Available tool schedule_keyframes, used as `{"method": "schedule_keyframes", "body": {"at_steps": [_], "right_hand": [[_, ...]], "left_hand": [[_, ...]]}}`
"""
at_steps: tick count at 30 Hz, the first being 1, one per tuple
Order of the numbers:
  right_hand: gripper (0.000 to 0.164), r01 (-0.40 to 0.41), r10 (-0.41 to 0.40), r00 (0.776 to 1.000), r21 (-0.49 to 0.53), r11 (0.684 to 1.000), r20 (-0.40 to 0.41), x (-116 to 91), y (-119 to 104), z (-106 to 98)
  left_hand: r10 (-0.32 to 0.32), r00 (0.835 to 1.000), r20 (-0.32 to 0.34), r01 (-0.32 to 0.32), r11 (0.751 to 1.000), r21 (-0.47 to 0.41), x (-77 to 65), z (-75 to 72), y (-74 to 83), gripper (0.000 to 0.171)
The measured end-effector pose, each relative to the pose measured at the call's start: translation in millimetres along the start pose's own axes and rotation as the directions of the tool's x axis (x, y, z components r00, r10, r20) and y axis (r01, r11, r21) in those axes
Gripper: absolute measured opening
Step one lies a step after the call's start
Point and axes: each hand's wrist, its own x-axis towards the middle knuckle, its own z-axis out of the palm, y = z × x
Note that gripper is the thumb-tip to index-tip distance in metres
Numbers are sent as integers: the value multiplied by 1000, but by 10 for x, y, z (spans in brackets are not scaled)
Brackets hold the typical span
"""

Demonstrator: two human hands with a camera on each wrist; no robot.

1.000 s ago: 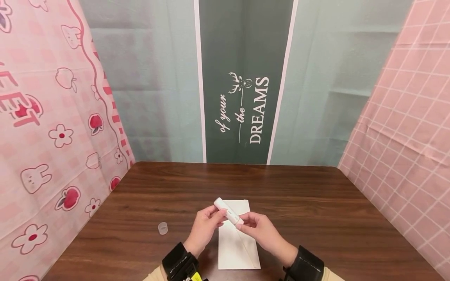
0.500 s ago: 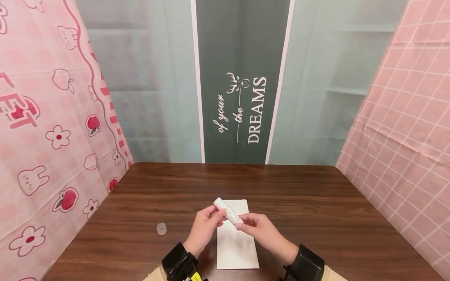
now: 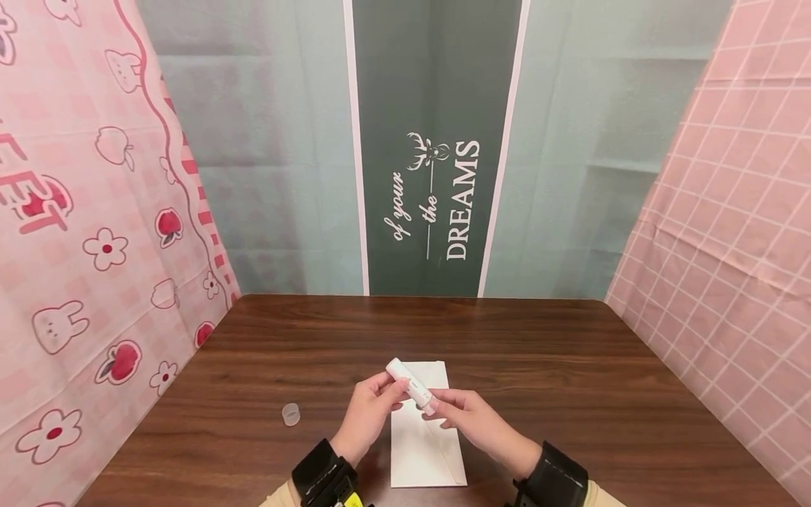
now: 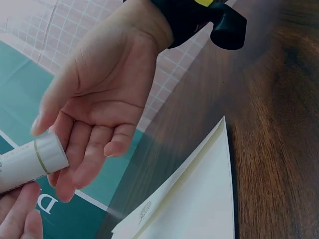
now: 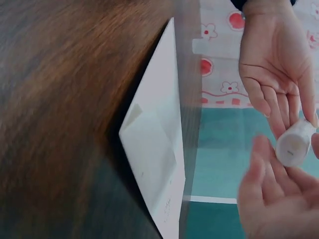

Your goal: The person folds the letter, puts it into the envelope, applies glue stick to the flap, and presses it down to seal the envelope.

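Note:
Both hands hold a white glue stick (image 3: 412, 384), a slim printed tube, tilted above a white envelope (image 3: 421, 458). My left hand (image 3: 372, 408) pinches its upper part between thumb and fingers. At its lower end, my right hand (image 3: 465, 414) has the thumb on the near side and fingers behind. The left wrist view shows a thin line round the glue stick (image 4: 30, 160) close to the end by the right palm (image 4: 112, 84). Beneath, the envelope lies flat with a slanting flap edge.
A small clear plastic cap (image 3: 291, 414) sits on the brown wooden table (image 3: 538, 345), left of the hands. Pink patterned curtains stand at both sides, with a grey-green curtain (image 3: 298, 176) behind the table's far edge.
My right hand has shifted slightly at the lower end of the glue stick, its thumb and fingers turned round it. The left hand keeps its grip, and the envelope and cap stay put.

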Motion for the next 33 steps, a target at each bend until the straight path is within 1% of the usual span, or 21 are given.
{"method": "schedule_keyframes", "body": {"at_steps": [2,3,7,9,13,15,19,21,25,27,29,33], "right_hand": [[36,7,-7,1000,3,1000,27,-9,0,1],[35,4,-4,1000,3,1000,27,-10,-2,1],[34,16,-17,1000,-39,999,-25,-2,2,-8],[37,17,-18,999,-52,999,-29,2,3,-8],[38,28,-27,999,-48,998,36,-11,-6,-16],[36,28,-26,998,-44,999,49,-15,-10,-23],[34,20,-20,1000,-58,998,2,-3,-13,-36],[36,14,-14,1000,-72,997,-6,4,-14,-38],[37,19,-16,998,-60,998,59,-6,-15,-44],[35,25,-21,997,-47,999,79,-11,-15,-49],[33,24,-21,998,-47,999,64,-9,-16,-57],[30,26,-26,1000,-103,994,4,2,-17,-63]], "left_hand": [[2,1000,4,-2,1000,0,-5,-7,-3,43],[3,1000,8,-3,1000,-1,-7,-9,-6,43],[-2,1000,21,2,1000,-2,-5,-3,-14,43],[-2,1000,19,2,1000,-3,-5,-1,-13,42],[10,1000,13,-10,1000,5,-6,9,0,42],[16,1000,18,-16,1000,8,-7,15,2,42],[21,999,33,-22,1000,17,-9,26,-1,41],[25,999,32,-26,999,22,-8,28,-3,40],[30,999,26,-31,999,28,0,28,-10,39],[28,999,31,-28,999,22,4,30,-17,39],[23,999,40,-24,999,24,6,33,-27,39],[21,998,56,-22,1000,4,5,43,-36,38]]}}
